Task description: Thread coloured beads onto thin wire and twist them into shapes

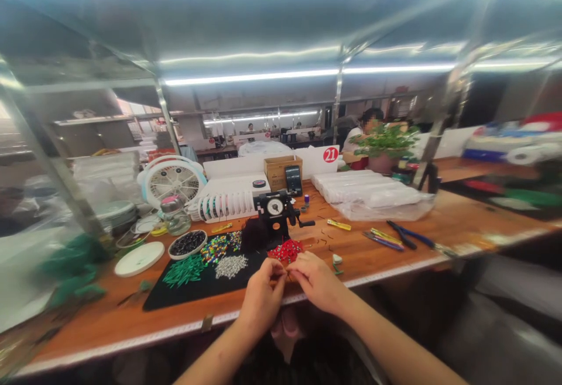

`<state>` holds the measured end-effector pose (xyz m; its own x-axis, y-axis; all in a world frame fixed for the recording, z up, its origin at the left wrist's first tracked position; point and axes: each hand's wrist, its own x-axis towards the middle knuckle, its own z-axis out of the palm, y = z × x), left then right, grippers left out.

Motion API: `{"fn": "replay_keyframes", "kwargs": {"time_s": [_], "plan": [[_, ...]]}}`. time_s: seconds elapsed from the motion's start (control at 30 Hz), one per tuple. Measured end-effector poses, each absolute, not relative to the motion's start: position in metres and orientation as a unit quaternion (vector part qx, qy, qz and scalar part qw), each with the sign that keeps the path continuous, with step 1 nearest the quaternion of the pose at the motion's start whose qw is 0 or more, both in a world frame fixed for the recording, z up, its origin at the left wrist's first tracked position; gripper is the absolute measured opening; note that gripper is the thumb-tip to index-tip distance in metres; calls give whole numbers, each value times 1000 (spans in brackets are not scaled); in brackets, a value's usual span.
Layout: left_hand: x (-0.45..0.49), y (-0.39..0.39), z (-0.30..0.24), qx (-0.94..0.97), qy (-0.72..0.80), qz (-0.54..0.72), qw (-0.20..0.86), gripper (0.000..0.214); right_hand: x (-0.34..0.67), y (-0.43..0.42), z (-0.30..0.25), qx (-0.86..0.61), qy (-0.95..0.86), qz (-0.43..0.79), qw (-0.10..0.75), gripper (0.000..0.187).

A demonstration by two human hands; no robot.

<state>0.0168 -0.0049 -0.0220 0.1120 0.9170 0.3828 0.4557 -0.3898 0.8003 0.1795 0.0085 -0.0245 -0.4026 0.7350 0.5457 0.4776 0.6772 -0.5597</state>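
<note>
Item: my two hands, met fingertip to fingertip at the near edge of the black mat (197, 294), wooden bench (395, 253).

My left hand (262, 291) and my right hand (316, 279) touch at the tips, thumbs and forefingers drawn in to a tight pinch, other fingers curled; whatever sits in the pinch is too small for me to tell. Red beads (285, 250): one heap on the mat, just beyond my fingertips. Left of it on the mat: silvery beads (231, 265), green beads (184, 271), mixed-colour beads (215, 248). A bowl of dark beads (188, 243) at the mat's far left corner. A black crank device (276, 212) stands upright behind the red heap. Pliers (401, 234) lie well apart to my right. A white fan (172, 180) stands at far left.
</note>
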Motion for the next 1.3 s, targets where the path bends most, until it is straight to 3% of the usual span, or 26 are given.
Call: {"fn": "replay_keyframes", "kwargs": {"time_s": [0.3, 0.53, 0.97, 1.3], "plan": [[19, -1, -23, 709, 479, 456, 245, 2, 183, 12, -23, -381, -751, 296, 450, 23], [18, 2, -26, 721, 462, 460, 236, 3, 186, 16, -25, -408, -718, 358, 436, 21], [21, 6, -26, 709, 455, 468, 265, 5, 187, 15, -26, -356, -787, 218, 454, 21], [21, 7, -26, 712, 444, 473, 269, 5, 187, 16, -30, -376, -750, 291, 460, 20]]}}
